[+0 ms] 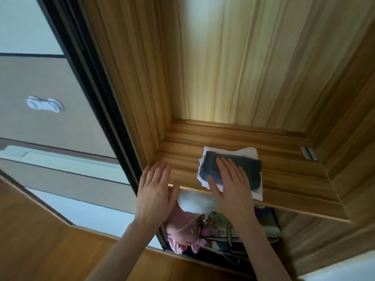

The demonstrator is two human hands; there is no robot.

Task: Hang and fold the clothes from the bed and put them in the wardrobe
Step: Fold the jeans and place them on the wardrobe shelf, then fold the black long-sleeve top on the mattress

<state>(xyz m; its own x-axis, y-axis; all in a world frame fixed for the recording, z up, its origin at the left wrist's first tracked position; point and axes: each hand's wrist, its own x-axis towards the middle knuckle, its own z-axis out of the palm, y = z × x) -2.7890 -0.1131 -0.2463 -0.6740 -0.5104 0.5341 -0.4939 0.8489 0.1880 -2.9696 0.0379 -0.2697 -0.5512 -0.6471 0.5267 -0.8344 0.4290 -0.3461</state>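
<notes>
Soft folded navy garment (239, 169) on white cloth (251, 153), wardrobe shelf (294, 179) at three o'clock; right hand (229, 181) presses flat, left hand (156, 189) spread; likely light, lift from beneath.

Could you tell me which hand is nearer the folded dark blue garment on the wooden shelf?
Right. The right hand lies flat on the folded dark blue garment; the left hand is apart, leftward.
</notes>
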